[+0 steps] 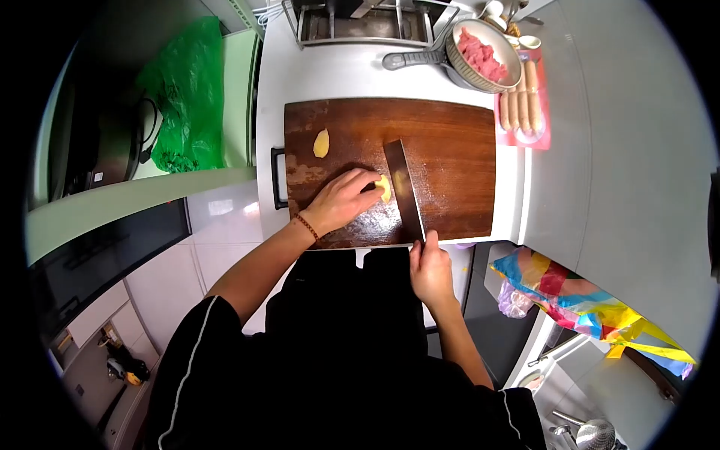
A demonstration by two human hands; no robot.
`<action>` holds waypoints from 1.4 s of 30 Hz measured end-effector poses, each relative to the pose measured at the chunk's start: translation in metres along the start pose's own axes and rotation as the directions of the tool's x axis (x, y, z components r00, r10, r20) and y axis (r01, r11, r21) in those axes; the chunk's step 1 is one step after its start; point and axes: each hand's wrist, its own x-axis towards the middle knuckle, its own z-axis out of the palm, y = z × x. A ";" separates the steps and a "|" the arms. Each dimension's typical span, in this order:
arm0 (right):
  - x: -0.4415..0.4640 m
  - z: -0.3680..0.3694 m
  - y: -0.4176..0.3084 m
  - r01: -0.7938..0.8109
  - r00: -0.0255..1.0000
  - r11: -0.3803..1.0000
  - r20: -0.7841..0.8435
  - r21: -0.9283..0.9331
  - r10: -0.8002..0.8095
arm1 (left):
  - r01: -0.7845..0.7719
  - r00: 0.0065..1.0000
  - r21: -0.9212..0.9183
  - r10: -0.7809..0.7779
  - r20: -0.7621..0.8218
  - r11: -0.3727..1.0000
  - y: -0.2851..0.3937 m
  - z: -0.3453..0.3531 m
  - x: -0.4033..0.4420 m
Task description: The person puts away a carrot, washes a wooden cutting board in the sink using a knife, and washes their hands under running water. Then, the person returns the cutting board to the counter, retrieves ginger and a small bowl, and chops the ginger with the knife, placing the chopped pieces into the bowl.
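Note:
A dark brown wooden cutting board [450, 157] lies on the white counter. My left hand [343, 199] rests on it, its fingers closed against a small yellow piece [385, 189], which looks like ginger. In my right hand [431, 268], at the board's front edge, is the handle of a wide-bladed knife [406, 187]. The blade points away from me, just right of the yellow piece, with a gap between them. A second yellow slice [321, 143] lies flat near the board's upper left.
Behind the board stands a pan [452, 60] with pink raw meat [481, 56]. Sausages [523, 105] in a pink package lie at the right. A metal rack [367, 41] is at the back, a green plastic bag [191, 97] at the left, a colorful bag [570, 292] lower right.

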 end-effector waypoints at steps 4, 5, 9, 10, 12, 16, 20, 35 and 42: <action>-0.002 0.011 0.007 0.048 0.997 0.999 -0.052 0.003 -0.048 | -0.045 0.999 -0.019 0.045 0.016 0.999 -0.002 0.001 0.004; -0.002 0.011 0.006 0.051 0.997 0.999 -0.056 0.005 -0.051 | -0.073 0.996 -0.027 0.074 0.041 0.997 -0.004 0.001 0.005; 0.001 -0.002 0.000 0.091 0.996 0.995 -0.021 0.029 -0.090 | -0.110 0.989 -0.012 0.111 0.101 0.994 -0.011 0.007 0.007; -0.001 -0.005 0.000 0.091 0.996 0.996 -0.020 -0.003 -0.091 | -0.120 0.989 0.001 0.120 0.091 0.993 -0.011 0.009 0.008; -0.007 -0.009 -0.003 0.101 0.995 0.993 -0.015 -0.067 -0.103 | -0.106 0.990 -0.009 0.106 0.091 0.994 -0.010 0.010 0.007; -0.017 -0.010 -0.008 0.085 0.996 0.991 0.022 -0.102 -0.083 | -0.108 0.987 0.015 0.106 0.120 0.994 -0.012 0.010 0.007; -0.021 -0.010 -0.016 0.022 0.997 0.986 0.073 -0.167 -0.010 | -0.118 0.988 0.010 0.117 0.102 0.993 -0.011 0.009 0.008; -0.023 -0.017 -0.029 -0.068 0.980 0.974 0.167 -0.215 0.106 | -0.117 0.983 0.016 0.113 0.145 0.993 -0.012 0.007 0.012; 0.013 0.001 -0.019 0.026 0.996 0.997 0.083 -0.073 -0.020 | -0.083 0.982 -0.013 0.084 0.168 0.996 -0.010 0.007 0.006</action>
